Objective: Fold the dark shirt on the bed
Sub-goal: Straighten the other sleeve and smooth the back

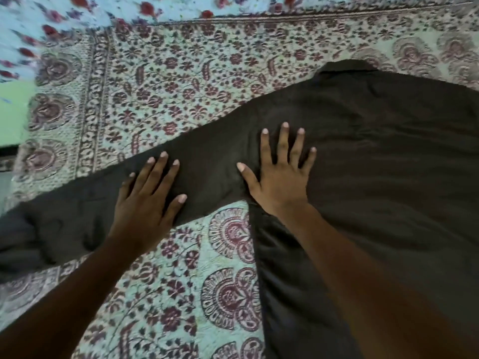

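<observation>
The dark shirt (383,156) lies spread flat on the bed, its body filling the right half of the view and its collar at the far top. One long sleeve (77,216) stretches out to the left, its cuff end bunched at the left edge. My left hand (147,195) rests flat on the middle of that sleeve, fingers apart. My right hand (280,172) presses flat where the sleeve joins the body, fingers spread. Neither hand grips the cloth.
The bed is covered by a pale green quilt (181,86) with maroon floral print and a patterned border. A light blue flowered sheet (77,14) shows at the top left. The bed's left edge (10,151) runs down the far left.
</observation>
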`<control>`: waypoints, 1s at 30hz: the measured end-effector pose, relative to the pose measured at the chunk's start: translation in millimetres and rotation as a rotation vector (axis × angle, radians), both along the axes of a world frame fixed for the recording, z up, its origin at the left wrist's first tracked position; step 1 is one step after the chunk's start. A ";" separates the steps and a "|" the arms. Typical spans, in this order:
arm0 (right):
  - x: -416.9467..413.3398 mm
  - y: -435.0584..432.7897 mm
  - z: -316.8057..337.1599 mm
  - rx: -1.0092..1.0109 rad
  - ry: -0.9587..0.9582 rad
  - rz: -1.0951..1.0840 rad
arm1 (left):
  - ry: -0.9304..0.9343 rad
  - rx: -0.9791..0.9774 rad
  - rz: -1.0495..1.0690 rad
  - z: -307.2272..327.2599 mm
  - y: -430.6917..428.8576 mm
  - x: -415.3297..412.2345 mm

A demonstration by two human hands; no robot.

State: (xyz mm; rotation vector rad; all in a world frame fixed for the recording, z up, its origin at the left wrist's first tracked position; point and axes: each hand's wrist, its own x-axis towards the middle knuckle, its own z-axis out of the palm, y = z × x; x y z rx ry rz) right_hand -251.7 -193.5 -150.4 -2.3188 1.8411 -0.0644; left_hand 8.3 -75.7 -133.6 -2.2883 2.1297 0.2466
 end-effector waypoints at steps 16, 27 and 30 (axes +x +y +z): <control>167.5 71.9 7.6 0.031 0.060 0.458 | -0.026 -0.087 0.344 -7.9 106.4 106.2; 294.7 162.8 8.5 0.017 0.020 0.446 | 0.113 -0.212 0.987 -8.3 212.1 133.7; 328.0 180.0 12.3 -0.002 -0.006 0.767 | 0.223 -0.275 1.032 -10.4 218.7 133.8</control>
